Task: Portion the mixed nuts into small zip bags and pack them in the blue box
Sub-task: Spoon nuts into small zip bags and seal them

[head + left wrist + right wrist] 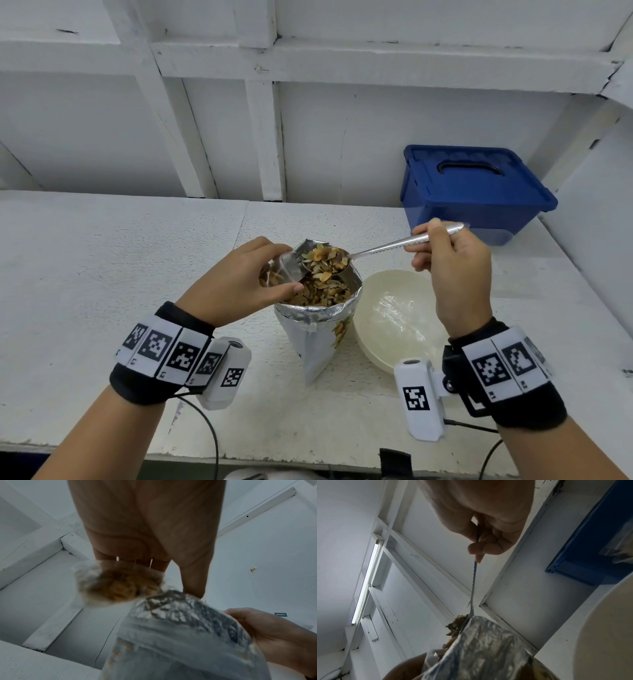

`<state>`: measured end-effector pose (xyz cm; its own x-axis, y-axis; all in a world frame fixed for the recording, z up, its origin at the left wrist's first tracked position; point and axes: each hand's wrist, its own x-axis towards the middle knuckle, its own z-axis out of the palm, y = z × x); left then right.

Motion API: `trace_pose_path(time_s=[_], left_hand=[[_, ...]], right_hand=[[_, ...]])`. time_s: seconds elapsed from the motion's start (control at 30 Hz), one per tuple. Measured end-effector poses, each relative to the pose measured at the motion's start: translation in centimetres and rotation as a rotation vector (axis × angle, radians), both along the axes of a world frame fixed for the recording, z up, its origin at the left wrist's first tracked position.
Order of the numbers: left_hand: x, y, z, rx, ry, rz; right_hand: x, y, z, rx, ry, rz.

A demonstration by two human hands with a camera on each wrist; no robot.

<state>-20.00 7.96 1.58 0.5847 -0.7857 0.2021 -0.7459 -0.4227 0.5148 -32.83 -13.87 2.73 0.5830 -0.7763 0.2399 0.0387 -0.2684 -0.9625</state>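
Head view — filling step | right hand [452,270] grips spoon [376,251] heaped with nuts [323,262] over foil pouch [318,318] | left hand [236,281] pinches zip bag [279,270] open beside it | box [472,192] lidded, rear right on table [102,274] | next — tip spoon into bag mouth, likely without spilling.

Worktop [102,260] layout
Nut pouch [318,342] centre front, bowl [394,318] just right of it, touching or nearly; box [476,192] back right against wall.
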Motion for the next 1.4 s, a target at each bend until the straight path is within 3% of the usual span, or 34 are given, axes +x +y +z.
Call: trace_pose_path(time_s=[0.63, 0.83, 1.03, 1.27, 1.4], left_hand=[[-0.2, -1.6, 0.8, -0.032, 0.044, -0.063], [-0.2, -1.6, 0.4, -0.124, 0.078, -0.020], [-0.7, -1.2, 0.5, -0.294, 0.226, 0.081], [0.0, -0.2, -0.2, -0.391, 0.251, 0.163], [0.7, 0.2, -0.2, -0.419, 0.225, 0.191]], right_hand=[[2.0, 1.6, 1.9, -0.068, -0.006, 0.180], [2.2, 3.2, 3.5, -0.345, -0.121, 0.209], [1.9, 3.7, 5.4, -0.669, -0.289, 0.227], [0.7, 1.4, 5.2, -0.510, -0.291, 0.112], [-0.1, 1.0, 3.5, -0.469, -0.089, 0.185]])
